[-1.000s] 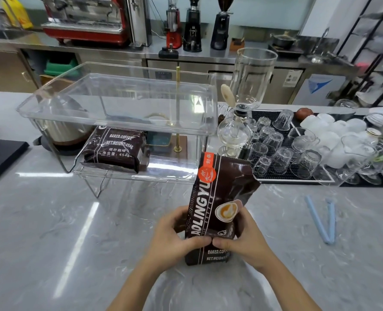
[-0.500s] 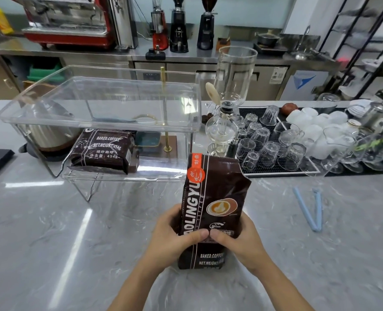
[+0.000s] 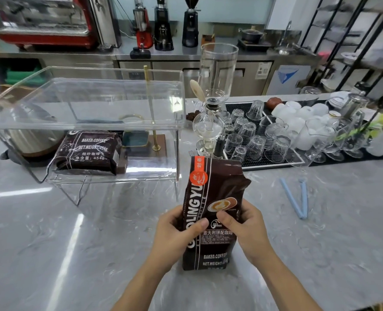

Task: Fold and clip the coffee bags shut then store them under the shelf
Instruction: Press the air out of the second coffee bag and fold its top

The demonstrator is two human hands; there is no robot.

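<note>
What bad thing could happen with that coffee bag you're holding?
The coffee bag stands upright with its top unfolded, gripped by the left hand and right hand; if it tips, coffee might spill. The blue clip lies off to the right, so one hand must let go. The glasses behind could get knocked.

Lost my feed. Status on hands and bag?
Left hand and right hand both grip the upright coffee bag. Top unfolded, blue clip lying on counter. Nothing blocking.

One camera on the person's head looks forward and down, close over the grey marble counter (image 3: 51,243), and sees far back to the red coffee machine (image 3: 44,21).
</note>
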